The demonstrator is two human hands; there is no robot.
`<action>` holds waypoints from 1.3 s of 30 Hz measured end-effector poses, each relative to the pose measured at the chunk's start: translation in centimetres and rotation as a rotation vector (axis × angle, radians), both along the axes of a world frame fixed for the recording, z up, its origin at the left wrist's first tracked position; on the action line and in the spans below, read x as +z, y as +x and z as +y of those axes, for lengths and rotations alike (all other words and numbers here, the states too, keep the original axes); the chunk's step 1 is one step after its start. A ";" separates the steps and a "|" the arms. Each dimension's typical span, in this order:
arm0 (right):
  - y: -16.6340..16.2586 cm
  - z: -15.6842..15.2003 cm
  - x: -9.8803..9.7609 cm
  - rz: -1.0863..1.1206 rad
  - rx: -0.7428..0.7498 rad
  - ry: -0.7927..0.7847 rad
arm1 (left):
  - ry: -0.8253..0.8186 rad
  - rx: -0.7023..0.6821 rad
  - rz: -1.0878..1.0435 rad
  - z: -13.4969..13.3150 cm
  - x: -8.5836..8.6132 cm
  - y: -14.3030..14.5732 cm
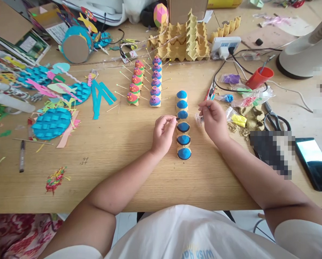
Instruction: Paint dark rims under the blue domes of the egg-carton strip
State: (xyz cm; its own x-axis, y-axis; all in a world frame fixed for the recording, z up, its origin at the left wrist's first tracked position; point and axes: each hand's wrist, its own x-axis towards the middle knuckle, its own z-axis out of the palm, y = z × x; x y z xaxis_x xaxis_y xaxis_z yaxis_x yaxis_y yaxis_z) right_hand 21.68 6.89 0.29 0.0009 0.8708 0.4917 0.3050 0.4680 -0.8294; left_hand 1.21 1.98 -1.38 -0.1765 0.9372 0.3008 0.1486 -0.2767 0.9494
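Note:
A strip of egg-carton cups (183, 126) stands lengthwise before me, each cup capped with blue clay. The nearer cups have a dark band along the lower edge of the blue; the farthest ones show none. My left hand (164, 135) is at the strip's left side, thumb and forefinger pinched on a thin dark strip (177, 118) by the third cup from the far end. To the right of the cups, my right hand (213, 117) is raised with its fingers pinched together; whatever they hold is too small to make out. A clear plastic bag (199, 119) lies beside that hand.
Two decorated egg-carton rows, one red-green (135, 84) and one purple (155, 84), have pins sticking out. Right are clay packets (239, 119), scissors (275, 120), a red cup (260, 76) and a phone (315, 162). Blue woven paper fish (51, 123) lie left; egg trays (177, 41) stand behind.

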 end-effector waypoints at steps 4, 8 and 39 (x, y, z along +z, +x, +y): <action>0.4 0.0 -0.2 -0.005 0.077 0.007 | -0.040 -0.017 -0.074 0.4 -0.3 0.2; 0.4 -0.5 -0.1 -0.185 0.075 -0.004 | -0.075 -0.024 -0.146 0.6 -0.1 0.3; 0.1 -0.7 -0.5 -0.651 -0.250 0.008 | -0.093 -0.042 -0.244 0.3 0.7 0.2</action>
State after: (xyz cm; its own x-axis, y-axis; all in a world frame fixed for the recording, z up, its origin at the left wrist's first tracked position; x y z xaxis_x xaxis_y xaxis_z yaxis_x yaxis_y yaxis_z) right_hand 21.76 6.14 -0.25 -0.0964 0.8790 0.4670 0.8385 0.3245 -0.4377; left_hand 1.41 2.26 -0.63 -0.1940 0.9669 0.1657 -0.0979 -0.1872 0.9774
